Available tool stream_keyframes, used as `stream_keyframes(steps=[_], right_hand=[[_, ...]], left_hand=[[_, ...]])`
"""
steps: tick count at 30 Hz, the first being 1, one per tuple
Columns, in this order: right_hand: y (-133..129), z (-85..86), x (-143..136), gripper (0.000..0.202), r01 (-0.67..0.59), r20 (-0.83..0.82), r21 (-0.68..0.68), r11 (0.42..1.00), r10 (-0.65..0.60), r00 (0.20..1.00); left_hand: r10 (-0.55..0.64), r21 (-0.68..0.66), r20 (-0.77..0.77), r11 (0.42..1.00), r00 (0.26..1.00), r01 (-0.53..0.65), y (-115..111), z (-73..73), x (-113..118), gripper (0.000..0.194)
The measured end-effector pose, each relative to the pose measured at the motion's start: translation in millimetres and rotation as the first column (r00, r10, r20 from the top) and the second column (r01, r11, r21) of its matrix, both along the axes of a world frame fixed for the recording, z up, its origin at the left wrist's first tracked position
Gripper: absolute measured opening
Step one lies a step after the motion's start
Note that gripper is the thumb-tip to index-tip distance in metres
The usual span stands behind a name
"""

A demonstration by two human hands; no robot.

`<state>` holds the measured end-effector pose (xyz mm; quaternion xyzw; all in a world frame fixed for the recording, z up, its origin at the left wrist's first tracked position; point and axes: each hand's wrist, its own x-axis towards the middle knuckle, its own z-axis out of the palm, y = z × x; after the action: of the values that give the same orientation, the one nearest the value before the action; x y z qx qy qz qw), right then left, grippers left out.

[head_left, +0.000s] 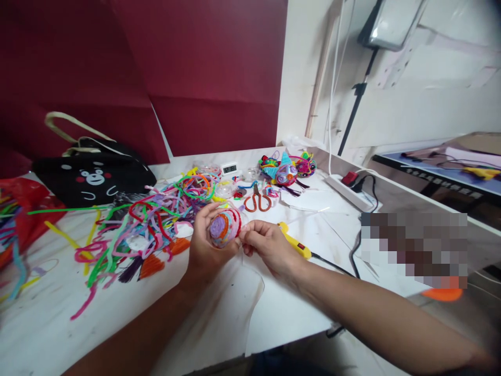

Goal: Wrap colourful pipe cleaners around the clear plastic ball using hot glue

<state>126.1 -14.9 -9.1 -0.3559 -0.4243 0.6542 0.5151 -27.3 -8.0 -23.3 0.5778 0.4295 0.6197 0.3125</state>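
My left hand [205, 237] is wrapped round a ball covered in coiled pipe cleaners [220, 230], purple and orange on its near face with pink and red rings further right. At the ball's right side, my right hand [264, 243] pinches the red pipe cleaner [239, 230] between thumb and forefinger. Just behind that hand lies a yellow glue gun [296, 245], partly hidden by it. Scissors with orange-brown handles [258, 202] rest on the table beyond the ball.
A heap of loose pipe cleaners [156, 219] spreads to the left, with a black bag [94, 177] behind it. Finished-looking colourful balls [287, 169] sit at the back beside a small digital clock [229, 168]. A white power strip [350, 192] and black cord lie at right.
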Motion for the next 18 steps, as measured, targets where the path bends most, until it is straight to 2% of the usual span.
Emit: stream_keyframes(steps=[7,14,18], right_hand=[[-1.5,-4.8,0.4,0.010,-0.020,-0.042,0.006,1.000,0.021,0.999],[-1.3,-4.4,2.8,0.010,-0.040,-0.084,-0.026,0.999,0.038,0.996],[-0.1,-6.0,3.3,0.010,-0.061,-0.107,-0.022,0.998,0.059,0.993]], left_hand=[[-0.050,-0.048,0.031,0.998,0.998,0.052,-7.0,4.8,3.5,0.086],[-0.011,-0.014,-0.018,1.000,1.000,0.011,-6.0,3.0,2.6,0.085],[-0.002,-0.038,-0.008,0.999,1.000,0.002,-4.8,2.7,2.2,0.089]])
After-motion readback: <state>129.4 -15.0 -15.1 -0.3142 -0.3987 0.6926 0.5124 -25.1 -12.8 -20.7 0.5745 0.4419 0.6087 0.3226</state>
